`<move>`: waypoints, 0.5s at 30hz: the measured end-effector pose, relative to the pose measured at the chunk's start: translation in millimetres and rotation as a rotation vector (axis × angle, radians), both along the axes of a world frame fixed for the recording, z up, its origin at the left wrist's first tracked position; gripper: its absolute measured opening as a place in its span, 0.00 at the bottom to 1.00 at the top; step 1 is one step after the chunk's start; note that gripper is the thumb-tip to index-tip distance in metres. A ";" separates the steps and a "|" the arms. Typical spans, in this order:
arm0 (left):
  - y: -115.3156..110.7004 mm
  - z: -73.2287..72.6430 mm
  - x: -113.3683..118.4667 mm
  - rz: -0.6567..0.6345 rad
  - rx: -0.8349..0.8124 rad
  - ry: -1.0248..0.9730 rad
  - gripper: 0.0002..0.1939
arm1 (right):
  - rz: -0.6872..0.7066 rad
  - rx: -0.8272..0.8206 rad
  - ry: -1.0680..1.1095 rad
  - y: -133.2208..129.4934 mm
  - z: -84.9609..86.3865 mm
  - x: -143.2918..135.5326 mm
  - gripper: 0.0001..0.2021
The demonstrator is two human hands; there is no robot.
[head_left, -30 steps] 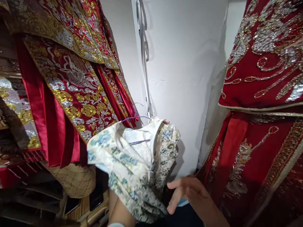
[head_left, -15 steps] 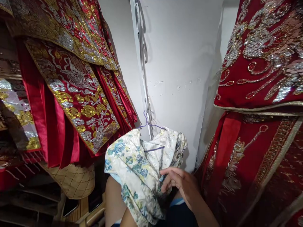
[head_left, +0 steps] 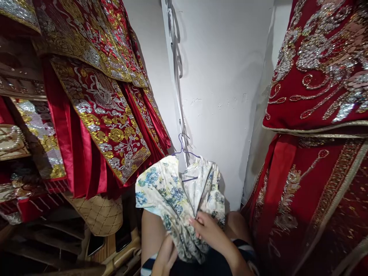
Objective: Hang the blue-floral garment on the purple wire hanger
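A white short-sleeved floral top (head_left: 172,191) with blue and green flowers hangs on a thin purple clothes hanger (head_left: 180,147). Its front is parted at the neck, and its lower part is bunched over my lap. My right hand (head_left: 207,229) pinches the front edge of the top below the neckline, thumb against the bent fingers. At the lower left side of the cloth is my left hand (head_left: 166,253), closed on its edge, with some fingertips hidden by the fabric.
A white metal pole (head_left: 176,76) runs down the pale wall (head_left: 218,69) behind the hanger. Red embroidered garments (head_left: 115,126) hang at left, more beaded red garments (head_left: 313,88) at right. A quilted beige cloth (head_left: 94,212) lies above wooden furniture (head_left: 109,251) at lower left.
My right hand has come down from a loose, half-open pose and closed on the top's front edge. My left hand now shows at the left side of the cloth. The view has shifted slightly.
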State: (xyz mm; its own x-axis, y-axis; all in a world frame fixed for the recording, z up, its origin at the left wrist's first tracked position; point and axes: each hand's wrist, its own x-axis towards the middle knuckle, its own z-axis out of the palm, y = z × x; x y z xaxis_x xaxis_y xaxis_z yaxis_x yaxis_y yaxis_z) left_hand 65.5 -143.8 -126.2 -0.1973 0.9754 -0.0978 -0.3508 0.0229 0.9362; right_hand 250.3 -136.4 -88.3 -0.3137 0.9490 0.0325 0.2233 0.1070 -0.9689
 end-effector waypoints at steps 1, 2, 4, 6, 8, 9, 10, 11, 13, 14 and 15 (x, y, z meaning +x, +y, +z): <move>-0.1 -3.2 8.4 -0.030 -0.010 -0.032 0.20 | -0.005 0.008 -0.016 0.2 0.2 -2.0 0.21; 0.3 -5.3 16.5 -0.069 -0.023 -0.073 0.22 | -0.005 0.014 -0.028 0.7 1.1 -2.6 0.22; 1.6 -6.6 30.0 -0.132 -0.047 -0.160 0.22 | -0.003 0.017 -0.038 2.0 3.5 -0.6 0.23; 3.0 -6.0 38.4 -0.125 -0.049 -0.195 0.20 | -0.014 0.011 -0.025 2.9 5.1 2.6 0.24; 3.8 -6.4 40.5 -0.040 -0.027 -0.182 0.19 | -0.033 0.006 0.001 2.4 5.8 5.0 0.22; 4.1 -7.5 39.1 0.014 -0.015 -0.174 0.19 | -0.040 0.004 0.009 1.7 6.1 5.6 0.21; 4.2 -9.1 36.2 0.106 -0.001 -0.160 0.20 | -0.043 -0.001 0.015 0.7 6.4 5.9 0.20; 4.1 -10.9 32.0 0.231 0.014 -0.140 0.20 | -0.043 -0.007 0.022 -0.4 6.9 5.8 0.19; 3.4 -13.8 22.2 0.519 0.055 -0.091 0.20 | -0.034 -0.021 0.049 -2.1 7.9 4.8 0.18; 2.6 -14.5 18.0 0.659 0.108 -0.043 0.20 | -0.027 -0.028 0.068 -2.5 8.2 3.9 0.18; 1.6 -14.6 15.2 0.758 0.181 0.031 0.20 | -0.019 -0.035 0.088 -2.5 8.1 2.5 0.18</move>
State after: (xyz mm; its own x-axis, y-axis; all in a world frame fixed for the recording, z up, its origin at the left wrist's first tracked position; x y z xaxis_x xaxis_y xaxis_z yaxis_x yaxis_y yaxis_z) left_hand 80.7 -142.1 -140.8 -0.8165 0.5735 0.0665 -0.1833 -0.3667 0.9121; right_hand 252.8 -138.9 -80.2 -0.2925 0.9559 0.0253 0.1390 0.0687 -0.9879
